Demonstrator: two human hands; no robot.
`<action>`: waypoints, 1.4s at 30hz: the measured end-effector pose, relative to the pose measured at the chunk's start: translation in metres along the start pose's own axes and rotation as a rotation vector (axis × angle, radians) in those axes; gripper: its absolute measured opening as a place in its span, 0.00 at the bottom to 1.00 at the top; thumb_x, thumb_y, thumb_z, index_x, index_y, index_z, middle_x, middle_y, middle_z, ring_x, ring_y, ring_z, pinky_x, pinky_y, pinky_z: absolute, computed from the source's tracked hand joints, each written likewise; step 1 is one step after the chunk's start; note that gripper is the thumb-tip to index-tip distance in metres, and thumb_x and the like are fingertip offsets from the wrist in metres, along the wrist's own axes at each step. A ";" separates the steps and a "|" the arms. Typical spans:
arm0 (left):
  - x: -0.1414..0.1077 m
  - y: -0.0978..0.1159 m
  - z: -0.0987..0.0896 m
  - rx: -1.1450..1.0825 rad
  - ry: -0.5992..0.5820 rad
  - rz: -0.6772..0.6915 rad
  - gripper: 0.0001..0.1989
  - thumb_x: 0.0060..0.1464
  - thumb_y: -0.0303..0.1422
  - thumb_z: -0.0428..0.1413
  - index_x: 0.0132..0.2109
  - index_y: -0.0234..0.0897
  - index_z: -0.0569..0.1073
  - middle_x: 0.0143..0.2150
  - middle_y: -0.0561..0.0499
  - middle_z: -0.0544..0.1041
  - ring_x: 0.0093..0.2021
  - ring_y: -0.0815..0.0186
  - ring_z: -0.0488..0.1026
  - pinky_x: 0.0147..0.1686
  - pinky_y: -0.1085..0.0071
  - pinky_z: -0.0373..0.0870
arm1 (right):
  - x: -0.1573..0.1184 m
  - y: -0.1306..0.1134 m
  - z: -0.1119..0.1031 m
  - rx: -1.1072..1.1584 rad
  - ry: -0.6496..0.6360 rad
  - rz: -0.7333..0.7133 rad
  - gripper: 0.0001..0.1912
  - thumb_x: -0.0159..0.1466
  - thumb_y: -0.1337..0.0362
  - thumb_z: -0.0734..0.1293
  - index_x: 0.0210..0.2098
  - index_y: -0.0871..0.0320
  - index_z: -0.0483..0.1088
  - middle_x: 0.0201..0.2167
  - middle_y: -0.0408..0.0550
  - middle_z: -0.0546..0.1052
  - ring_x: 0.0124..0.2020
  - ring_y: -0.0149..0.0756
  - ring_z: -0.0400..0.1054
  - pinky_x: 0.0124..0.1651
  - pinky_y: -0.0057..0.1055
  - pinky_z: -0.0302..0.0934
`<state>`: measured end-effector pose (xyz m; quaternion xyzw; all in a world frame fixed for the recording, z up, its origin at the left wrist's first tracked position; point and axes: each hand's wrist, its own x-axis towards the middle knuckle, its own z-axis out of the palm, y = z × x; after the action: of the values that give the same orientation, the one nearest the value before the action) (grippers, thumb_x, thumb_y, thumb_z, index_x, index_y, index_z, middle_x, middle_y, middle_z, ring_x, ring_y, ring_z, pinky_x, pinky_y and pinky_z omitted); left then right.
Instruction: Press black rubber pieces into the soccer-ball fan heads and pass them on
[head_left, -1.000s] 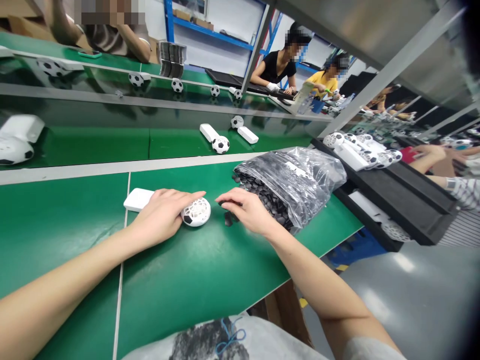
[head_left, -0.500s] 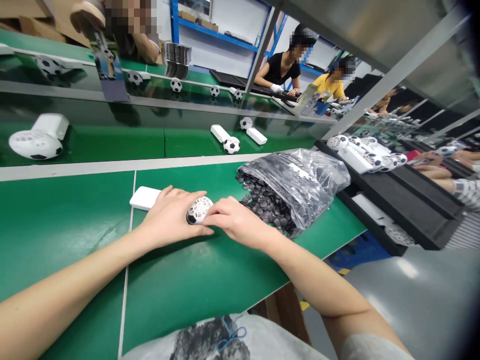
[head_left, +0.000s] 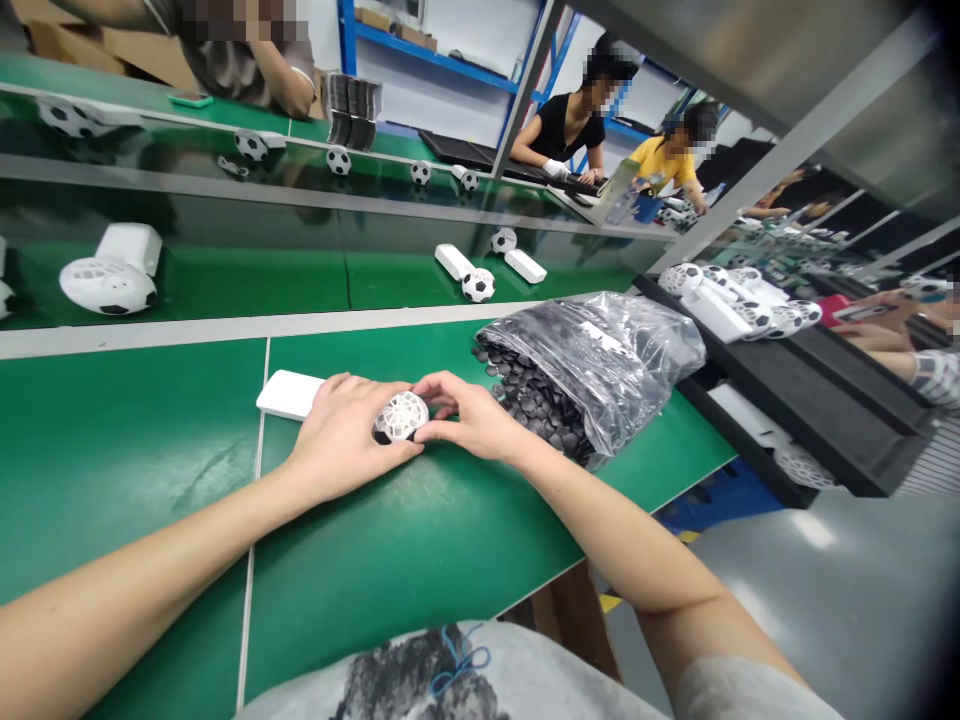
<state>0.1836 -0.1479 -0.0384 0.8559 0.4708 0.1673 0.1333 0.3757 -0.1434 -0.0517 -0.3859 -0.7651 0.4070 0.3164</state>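
Observation:
A white handheld fan with a soccer-ball head (head_left: 403,416) lies on the green worktop, its open-grille side facing up and black patches along its lower edge. My left hand (head_left: 346,425) is wrapped over the fan's neck and the left of the ball. Left of that hand, the white handle (head_left: 289,395) sticks out. From the right, the thumb and fingers of my right hand (head_left: 469,415) close around the ball's edge; whether a small piece is between them is hidden. Close beyond my right hand, loose black patches (head_left: 536,400) spill out of a clear plastic bag (head_left: 637,345).
Similar fans ride on the green belt (head_left: 300,275) beyond the worktop's pale edge strip (head_left: 187,330). At right, black trays (head_left: 832,400) hold more fans. Co-workers sit across the line, and another person's arms show at far right. A metal post (head_left: 529,90) rises behind the belt.
My right hand has gone from a pinch at the ball's front to a wider hold on its right side. Fans on the near belt have shifted right. Across the line, a person's picture card is gone from view.

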 end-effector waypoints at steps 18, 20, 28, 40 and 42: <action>-0.002 0.008 0.005 -0.013 0.062 -0.004 0.21 0.46 0.43 0.53 0.45 0.38 0.69 0.41 0.49 0.74 0.44 0.55 0.67 0.48 0.56 0.56 | -0.001 0.006 0.005 -0.025 -0.001 -0.069 0.18 0.58 0.66 0.71 0.45 0.57 0.63 0.43 0.45 0.70 0.43 0.35 0.65 0.38 0.26 0.62; -0.001 0.005 0.003 -0.016 0.056 -0.001 0.21 0.46 0.43 0.53 0.46 0.38 0.68 0.42 0.49 0.74 0.44 0.55 0.67 0.50 0.56 0.55 | -0.002 0.004 0.005 -0.039 0.008 -0.045 0.17 0.59 0.66 0.70 0.45 0.57 0.62 0.44 0.45 0.70 0.44 0.35 0.65 0.39 0.26 0.62; 0.001 -0.025 -0.004 -0.034 -0.173 0.135 0.32 0.47 0.43 0.55 0.59 0.48 0.57 0.62 0.48 0.58 0.64 0.47 0.41 0.57 0.44 0.40 | -0.013 0.010 -0.036 -0.446 0.245 0.159 0.02 0.59 0.71 0.68 0.31 0.59 0.71 0.30 0.41 0.72 0.29 0.29 0.65 0.34 0.26 0.60; 0.002 -0.024 -0.001 -0.293 -0.198 0.150 0.23 0.49 0.34 0.51 0.53 0.41 0.60 0.60 0.47 0.59 0.65 0.53 0.38 0.59 0.52 0.49 | -0.013 -0.001 -0.017 -1.193 -0.213 0.031 0.04 0.63 0.73 0.64 0.37 0.64 0.71 0.33 0.53 0.70 0.37 0.44 0.61 0.36 0.33 0.58; 0.002 -0.025 -0.004 -0.300 -0.226 0.170 0.23 0.48 0.31 0.51 0.53 0.41 0.60 0.60 0.48 0.59 0.66 0.55 0.39 0.60 0.54 0.48 | -0.013 -0.002 -0.018 -1.220 -0.203 0.044 0.06 0.62 0.75 0.63 0.39 0.64 0.69 0.35 0.54 0.69 0.37 0.44 0.61 0.36 0.33 0.58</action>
<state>0.1644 -0.1328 -0.0437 0.8765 0.3488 0.1488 0.2966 0.3959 -0.1486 -0.0442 -0.4725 -0.8780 -0.0626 -0.0440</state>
